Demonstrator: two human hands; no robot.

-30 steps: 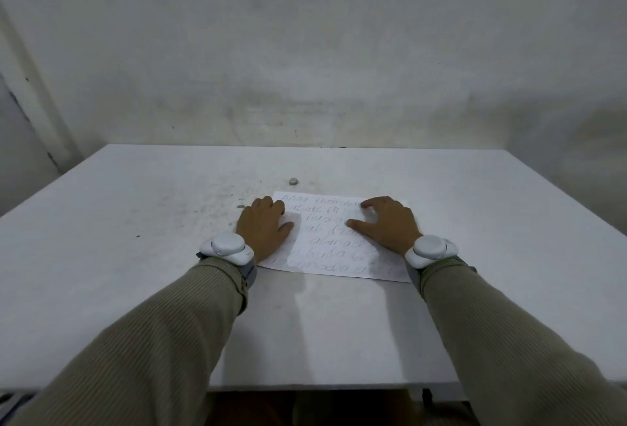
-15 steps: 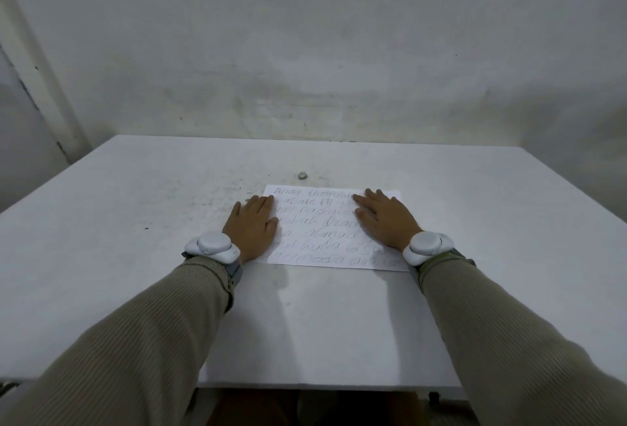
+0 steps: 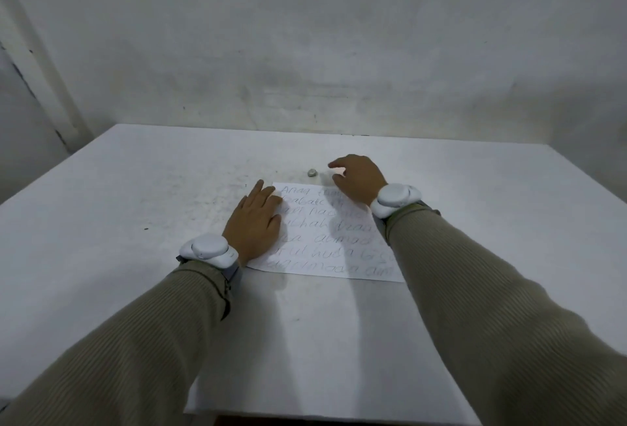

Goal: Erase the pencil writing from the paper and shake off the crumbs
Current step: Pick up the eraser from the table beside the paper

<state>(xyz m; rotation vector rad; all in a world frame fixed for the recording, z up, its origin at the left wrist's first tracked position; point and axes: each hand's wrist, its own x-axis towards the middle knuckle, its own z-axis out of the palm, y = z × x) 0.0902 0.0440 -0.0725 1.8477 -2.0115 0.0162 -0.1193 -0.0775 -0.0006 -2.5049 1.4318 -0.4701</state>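
Note:
A white sheet of paper covered in pencil handwriting lies on the white table. My left hand rests flat on the sheet's left edge, fingers spread, holding nothing. A small grey eraser sits on the table just beyond the paper's far edge. My right hand hovers over the paper's far right corner, fingers apart and pointing left toward the eraser, a short gap away from it. My right forearm hides the sheet's right side.
A grey-white wall rises right behind the table's far edge. The tabletop shows dark scuffs and specks to the left of the paper. The near table edge runs below my sleeves.
My right hand has lifted off the paper and moved forward and left toward the eraser. My left hand has stayed pressed on the sheet.

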